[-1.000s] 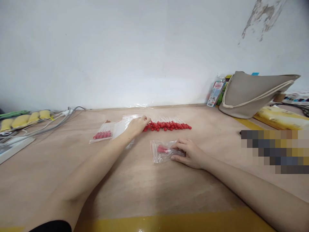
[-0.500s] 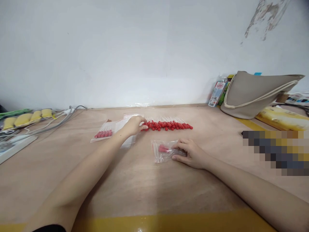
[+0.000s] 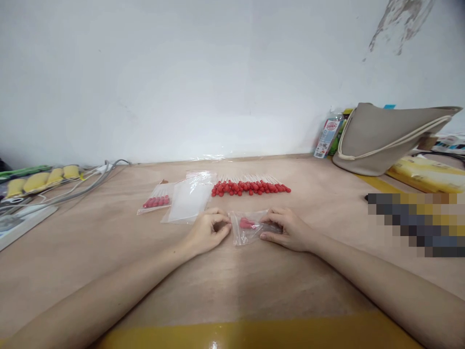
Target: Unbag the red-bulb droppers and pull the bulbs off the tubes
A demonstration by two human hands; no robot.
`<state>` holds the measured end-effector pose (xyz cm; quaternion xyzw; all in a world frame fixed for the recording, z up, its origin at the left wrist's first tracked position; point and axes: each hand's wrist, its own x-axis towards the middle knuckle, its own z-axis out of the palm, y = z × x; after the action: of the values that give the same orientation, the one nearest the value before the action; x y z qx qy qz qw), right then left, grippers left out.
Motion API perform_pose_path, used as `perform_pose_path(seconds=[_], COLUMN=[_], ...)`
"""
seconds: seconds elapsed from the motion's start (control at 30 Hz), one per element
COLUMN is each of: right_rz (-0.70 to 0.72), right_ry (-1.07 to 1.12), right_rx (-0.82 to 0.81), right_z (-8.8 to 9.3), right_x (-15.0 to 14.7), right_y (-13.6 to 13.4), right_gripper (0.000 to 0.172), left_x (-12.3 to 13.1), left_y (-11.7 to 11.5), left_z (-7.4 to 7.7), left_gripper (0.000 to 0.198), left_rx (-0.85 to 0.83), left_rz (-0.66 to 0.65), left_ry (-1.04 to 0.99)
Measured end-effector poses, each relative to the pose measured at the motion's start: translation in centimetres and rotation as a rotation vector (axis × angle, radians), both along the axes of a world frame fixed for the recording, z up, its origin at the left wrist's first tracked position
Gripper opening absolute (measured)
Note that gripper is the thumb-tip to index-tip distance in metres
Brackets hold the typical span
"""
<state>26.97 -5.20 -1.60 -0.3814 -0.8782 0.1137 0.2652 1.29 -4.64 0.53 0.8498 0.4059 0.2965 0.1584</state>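
A small clear zip bag [image 3: 249, 228] with a few red-tipped sticks inside lies on the wooden table. My right hand [image 3: 286, 230] grips its right side, fingers closed on the plastic. My left hand [image 3: 209, 231] is curled at the bag's left edge, its fingers pinched together; what they hold is hidden. Behind them runs a row of several red-tipped white sticks [image 3: 250, 187]. To the left lie a stack of empty clear bags [image 3: 189, 201] and a filled bag of red-tipped sticks [image 3: 156, 199].
A beige bag [image 3: 385, 140] and a small packet [image 3: 325, 133] stand at the back right beside yellow packaging [image 3: 425, 174]. Grey cables [image 3: 76, 189] and yellow items [image 3: 39, 178] lie at the far left. A yellow stripe [image 3: 254, 334] marks the table's near edge.
My left hand has pulled back from the left end of the stick row to the open side of the small bag. My right hand has stayed on the bag.
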Motion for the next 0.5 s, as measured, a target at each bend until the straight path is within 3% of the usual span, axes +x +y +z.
perform_pose_path(seconds=[0.17,0.33,0.5], right_rz=[0.036,0.127,0.117], right_ry=[0.023,0.04,0.03], right_rx=[-0.02,-0.058,-0.028], right_z=[0.3,0.5,0.3], right_x=[0.1,0.2,0.2], right_y=[0.0,0.0,0.0], right_gripper=[0.03,0.03,0.03], left_x=[1.2,1.8,1.8], left_y=[-0.6,-0.5,-0.9], left_z=[-0.1,-0.1,0.0], left_gripper=[0.028,0.028,0.019], left_rx=[-0.187,-0.162,-0.164], left_rz=[-0.05,-0.098,-0.114], left_ry=[-0.009,0.035,0.047])
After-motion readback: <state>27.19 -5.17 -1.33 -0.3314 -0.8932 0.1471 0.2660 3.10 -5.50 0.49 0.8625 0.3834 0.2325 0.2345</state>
